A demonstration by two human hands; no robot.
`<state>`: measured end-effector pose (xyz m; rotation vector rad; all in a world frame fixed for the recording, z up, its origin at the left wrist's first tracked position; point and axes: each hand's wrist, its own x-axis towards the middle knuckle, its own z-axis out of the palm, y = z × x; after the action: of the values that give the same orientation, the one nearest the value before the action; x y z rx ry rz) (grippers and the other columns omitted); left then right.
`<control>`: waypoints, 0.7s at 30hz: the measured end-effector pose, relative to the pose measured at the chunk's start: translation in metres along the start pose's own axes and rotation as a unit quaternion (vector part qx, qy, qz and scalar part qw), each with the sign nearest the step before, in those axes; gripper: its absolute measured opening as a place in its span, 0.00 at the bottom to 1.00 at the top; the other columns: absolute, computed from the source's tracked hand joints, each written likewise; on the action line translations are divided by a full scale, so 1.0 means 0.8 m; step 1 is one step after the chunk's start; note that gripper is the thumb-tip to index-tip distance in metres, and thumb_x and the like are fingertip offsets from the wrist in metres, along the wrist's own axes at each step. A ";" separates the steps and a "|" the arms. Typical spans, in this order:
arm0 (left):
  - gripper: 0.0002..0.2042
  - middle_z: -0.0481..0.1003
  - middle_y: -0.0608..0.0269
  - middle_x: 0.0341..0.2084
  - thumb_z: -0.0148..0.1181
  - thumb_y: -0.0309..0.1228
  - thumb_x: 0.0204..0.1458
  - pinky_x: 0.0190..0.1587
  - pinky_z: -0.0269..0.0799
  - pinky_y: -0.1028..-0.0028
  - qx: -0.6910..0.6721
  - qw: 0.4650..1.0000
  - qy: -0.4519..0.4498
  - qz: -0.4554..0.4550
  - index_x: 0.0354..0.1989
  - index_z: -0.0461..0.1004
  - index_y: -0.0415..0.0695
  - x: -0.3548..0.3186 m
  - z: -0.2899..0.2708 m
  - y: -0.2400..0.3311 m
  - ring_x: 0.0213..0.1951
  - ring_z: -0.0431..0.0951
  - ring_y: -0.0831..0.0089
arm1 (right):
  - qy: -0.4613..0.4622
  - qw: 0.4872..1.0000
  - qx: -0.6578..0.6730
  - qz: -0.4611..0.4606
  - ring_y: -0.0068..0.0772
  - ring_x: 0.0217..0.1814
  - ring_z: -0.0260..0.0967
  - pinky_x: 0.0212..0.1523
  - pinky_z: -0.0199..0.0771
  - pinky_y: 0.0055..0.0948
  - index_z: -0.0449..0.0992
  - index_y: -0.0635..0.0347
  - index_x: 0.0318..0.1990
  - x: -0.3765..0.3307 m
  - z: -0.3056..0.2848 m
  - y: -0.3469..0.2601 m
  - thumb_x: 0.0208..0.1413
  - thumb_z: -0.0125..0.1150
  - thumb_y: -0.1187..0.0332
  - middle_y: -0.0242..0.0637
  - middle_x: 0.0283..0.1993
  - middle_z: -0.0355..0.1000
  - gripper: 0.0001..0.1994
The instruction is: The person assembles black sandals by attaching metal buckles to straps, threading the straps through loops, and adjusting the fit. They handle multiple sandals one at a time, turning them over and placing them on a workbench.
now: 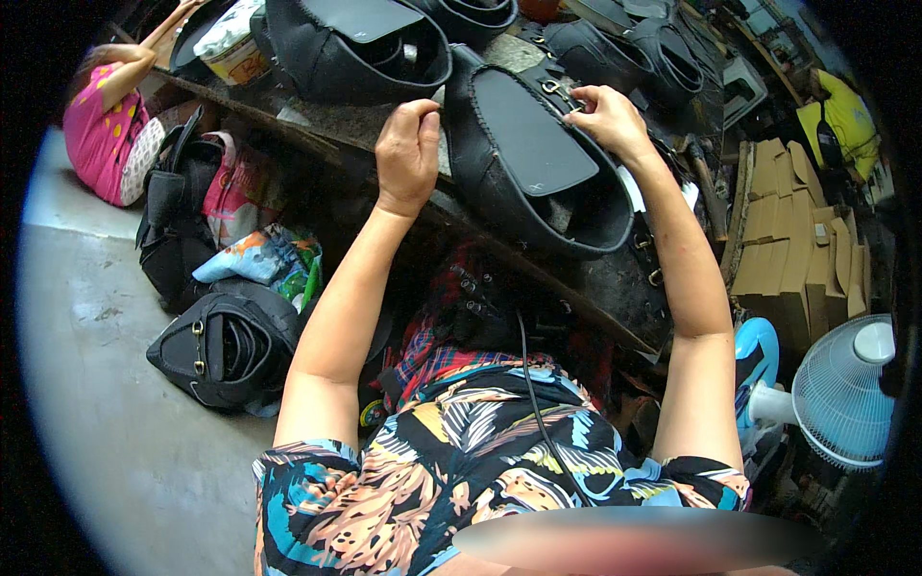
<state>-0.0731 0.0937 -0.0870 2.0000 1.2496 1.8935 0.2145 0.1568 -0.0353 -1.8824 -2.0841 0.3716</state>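
A black leather bag (533, 130) with a smooth front flap and coarse stitching along one edge lies on the workbench between my hands, its open rim facing me. My left hand (408, 158) is closed in a pinch just beyond the bag's left side; what its fingertips hold, if anything, is too small to make out. Over the bag's far right edge, my right hand (610, 120) pinches with thumb and forefinger, close to a strap with a metal buckle (550, 86). Anything between those fingers is also too small to name.
More black bags (360, 48) sit along the dark workbench (317, 144). A white bucket (233, 48) stands at its far left. Finished-looking bags (226, 341) lie on the floor at left. Cardboard boxes (783, 226) and a fan (845, 389) are at right. Two other people sit farther off.
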 end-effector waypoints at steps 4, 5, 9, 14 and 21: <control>0.05 0.75 0.53 0.31 0.54 0.25 0.58 0.39 0.72 0.66 0.005 1.000 -0.006 -0.003 0.39 0.73 0.39 -0.001 0.000 -0.001 0.34 0.77 0.57 | 0.070 0.993 0.067 -0.065 0.41 0.42 0.76 0.48 0.73 0.36 0.79 0.54 0.51 -0.004 0.003 0.018 0.44 0.69 0.56 0.44 0.40 0.77 0.25; 0.05 0.76 0.53 0.31 0.54 0.25 0.58 0.40 0.72 0.66 0.002 1.000 -0.006 -0.001 0.39 0.73 0.39 0.000 0.000 -0.001 0.34 0.77 0.57 | 0.096 0.988 0.095 -0.077 0.40 0.40 0.76 0.47 0.74 0.34 0.79 0.55 0.50 -0.005 -0.002 0.025 0.46 0.68 0.58 0.43 0.38 0.77 0.23; 0.05 0.76 0.54 0.31 0.54 0.26 0.59 0.39 0.72 0.67 0.006 1.000 -0.010 -0.002 0.39 0.74 0.39 0.000 0.000 -0.001 0.34 0.77 0.59 | 0.155 0.968 0.184 -0.065 0.26 0.38 0.77 0.42 0.74 0.26 0.82 0.56 0.43 -0.010 -0.042 0.066 0.53 0.64 0.64 0.36 0.38 0.81 0.12; 0.06 0.76 0.55 0.32 0.53 0.26 0.60 0.39 0.72 0.68 0.009 1.000 -0.025 -0.017 0.40 0.74 0.39 -0.002 -0.001 -0.002 0.34 0.78 0.63 | 0.155 0.977 0.145 -0.009 0.21 0.34 0.74 0.38 0.71 0.23 0.83 0.54 0.42 -0.028 -0.076 0.112 0.55 0.62 0.61 0.32 0.33 0.80 0.11; 0.05 0.77 0.56 0.32 0.53 0.26 0.60 0.40 0.72 0.69 0.028 0.999 -0.036 -0.021 0.40 0.74 0.39 -0.002 -0.003 0.001 0.34 0.78 0.63 | 0.089 0.990 0.107 -0.011 0.25 0.37 0.77 0.43 0.74 0.28 0.83 0.54 0.42 -0.044 -0.058 0.113 0.56 0.62 0.61 0.36 0.36 0.81 0.12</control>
<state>-0.0746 0.0914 -0.0875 2.0319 1.3290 1.7709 0.3187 0.1307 -0.0298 -1.7010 -1.8678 0.3880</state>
